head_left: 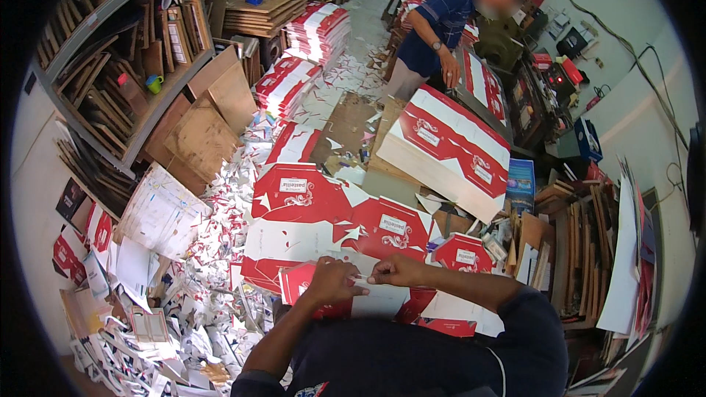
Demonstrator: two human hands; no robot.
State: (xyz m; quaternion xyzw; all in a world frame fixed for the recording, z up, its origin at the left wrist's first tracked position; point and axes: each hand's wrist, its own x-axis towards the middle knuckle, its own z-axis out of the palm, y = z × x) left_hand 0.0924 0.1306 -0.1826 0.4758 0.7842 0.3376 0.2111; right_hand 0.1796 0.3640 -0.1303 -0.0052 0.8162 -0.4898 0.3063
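Observation:
Both hands are close together over a stack of red-and-white printed cardboard box blanks point(382, 301) right in front of my body. My left hand point(335, 281) rests on the blanks with its fingers bent; what they grip, if anything, is hidden. My right hand point(396, 270) pinches one end of a small pale strip point(359, 278), which spans the gap to the left hand. More printed blanks point(294, 195) lie flat just beyond my hands, some overlapping, with toothed and cut-out edges.
Paper offcuts point(220, 213) cover the floor at left. A co-worker point(434, 37) stands at a machine, far right, beside a tall stack of blanks point(448, 140). Wooden boards fill a shelf point(125, 66) at left; more boards point(581, 250) stand at right.

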